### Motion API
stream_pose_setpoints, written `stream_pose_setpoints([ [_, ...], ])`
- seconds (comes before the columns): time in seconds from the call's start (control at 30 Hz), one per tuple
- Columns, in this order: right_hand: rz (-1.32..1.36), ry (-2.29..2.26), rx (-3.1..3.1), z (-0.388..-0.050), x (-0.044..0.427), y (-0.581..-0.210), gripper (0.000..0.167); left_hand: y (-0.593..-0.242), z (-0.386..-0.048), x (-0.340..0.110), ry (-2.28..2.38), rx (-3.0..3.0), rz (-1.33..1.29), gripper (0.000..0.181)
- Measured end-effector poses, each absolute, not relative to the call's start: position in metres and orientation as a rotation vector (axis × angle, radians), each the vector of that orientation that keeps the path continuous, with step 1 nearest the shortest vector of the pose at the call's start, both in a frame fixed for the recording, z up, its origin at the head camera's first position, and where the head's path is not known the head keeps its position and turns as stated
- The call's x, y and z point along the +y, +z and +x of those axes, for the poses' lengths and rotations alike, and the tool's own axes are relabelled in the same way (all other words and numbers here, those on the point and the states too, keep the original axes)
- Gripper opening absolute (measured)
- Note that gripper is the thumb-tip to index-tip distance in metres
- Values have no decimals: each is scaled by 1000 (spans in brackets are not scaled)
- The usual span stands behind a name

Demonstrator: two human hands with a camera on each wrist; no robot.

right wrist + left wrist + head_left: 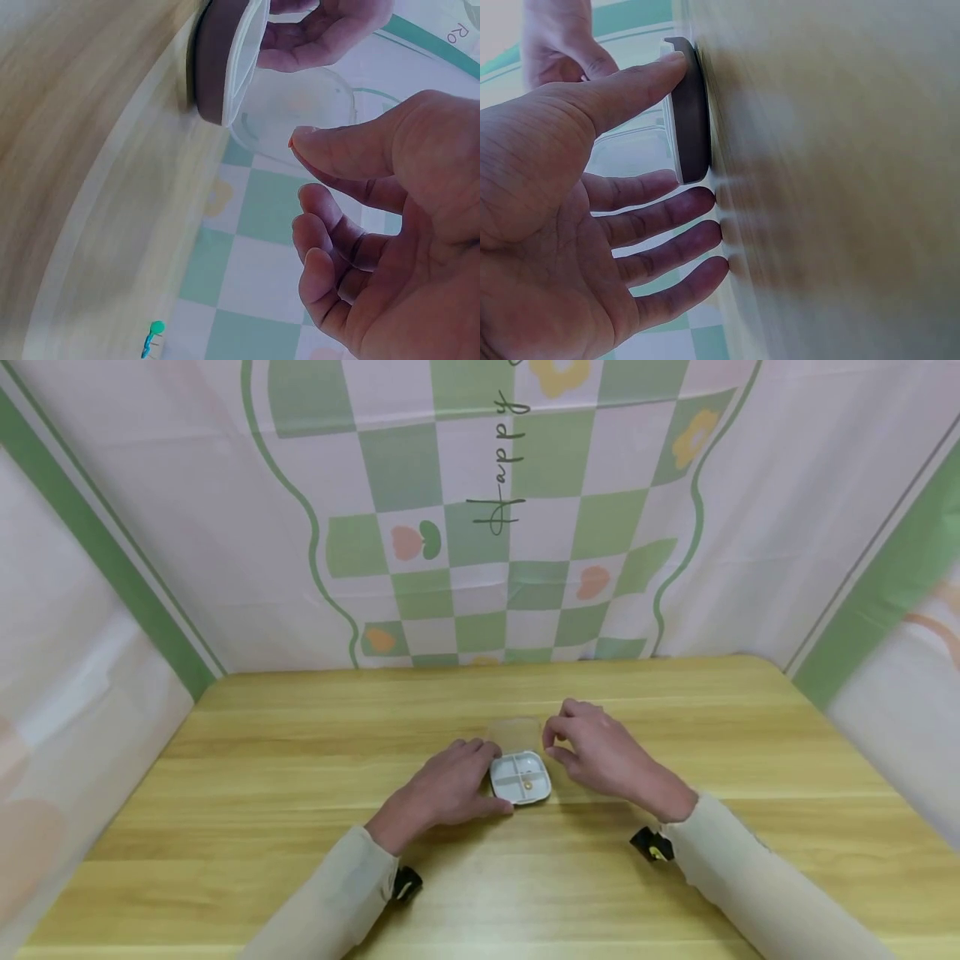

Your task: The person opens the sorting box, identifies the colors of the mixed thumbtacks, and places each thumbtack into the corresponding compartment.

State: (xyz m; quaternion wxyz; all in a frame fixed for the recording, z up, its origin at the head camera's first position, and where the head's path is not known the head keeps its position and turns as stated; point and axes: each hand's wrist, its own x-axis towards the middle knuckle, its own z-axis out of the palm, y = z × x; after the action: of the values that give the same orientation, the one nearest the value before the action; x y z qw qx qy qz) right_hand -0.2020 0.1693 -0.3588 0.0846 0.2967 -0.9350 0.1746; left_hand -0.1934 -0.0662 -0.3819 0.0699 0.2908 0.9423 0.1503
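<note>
A small four-part box (510,790) lies flat on the wood-grain surface (300,710), between the hands, its pale compartments facing up and its darker outer wall below. The tray is nearly square, so it has no clear long axis alone; with its clear lid (513,732) opened out past the far edge, the whole runs lengthwise away from the person, turned slightly. A small yellowish piece (528,785) sits in the near right compartment.

The left hand (450,783) grips the box's left side, thumb at the near corner and index finger at the far one; its other fingers are spread, their tips by the surface. The right hand (603,752) is raised just right of the box, thumb and index finger pinching a tiny orange piece (291,142), mostly hidden; the remaining fingers curl loosely.

Pale sleeves (757,868) cover both forearms. Behind the surface hangs a green-and-white checked cloth (480,543).
</note>
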Motion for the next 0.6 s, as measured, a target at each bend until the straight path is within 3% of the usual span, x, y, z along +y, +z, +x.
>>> stream_pose_setpoints([
  [0.6,935,483,-2835,-194,157,-363,10,-382,-194,-66,454,2825,861,71],
])
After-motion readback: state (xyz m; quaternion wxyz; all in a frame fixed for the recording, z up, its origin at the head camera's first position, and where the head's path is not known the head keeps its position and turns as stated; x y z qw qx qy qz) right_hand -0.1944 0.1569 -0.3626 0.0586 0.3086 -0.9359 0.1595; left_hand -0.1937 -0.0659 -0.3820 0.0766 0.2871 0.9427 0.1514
